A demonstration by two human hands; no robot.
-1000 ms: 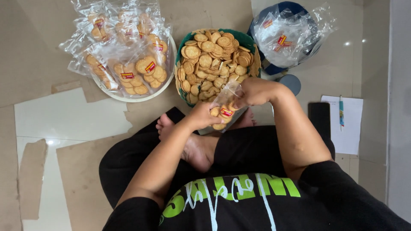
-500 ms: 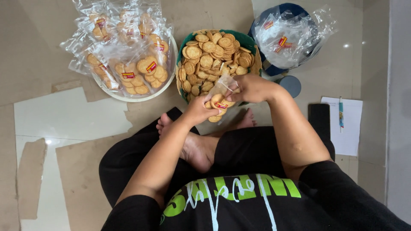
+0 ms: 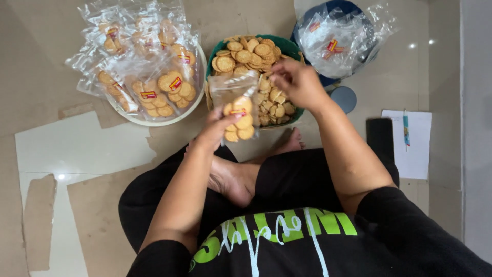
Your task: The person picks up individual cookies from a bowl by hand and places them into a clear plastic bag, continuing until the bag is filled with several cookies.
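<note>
My left hand (image 3: 214, 128) grips a clear plastic bag (image 3: 237, 102) partly filled with round golden biscuits, held up at the near left rim of a green basket (image 3: 287, 47). The basket is heaped with loose biscuits (image 3: 241, 55). My right hand (image 3: 298, 82) hovers over the basket's right half, fingers curled down onto the biscuits. Whether the fingertips pinch one is hidden. I sit cross-legged on the floor with bare feet just below the basket.
A white bowl (image 3: 154, 119) at the left holds several filled, sealed biscuit bags (image 3: 154, 87). A blue container of empty clear bags (image 3: 338, 43) stands at the back right. Near it lie a grey round lid (image 3: 344, 98), a black phone (image 3: 380, 134), and paper (image 3: 415, 154) with a pen (image 3: 406, 128).
My right hand let go of the bag and moved up over the basket's biscuits. My left hand carried the bag up and to the left.
</note>
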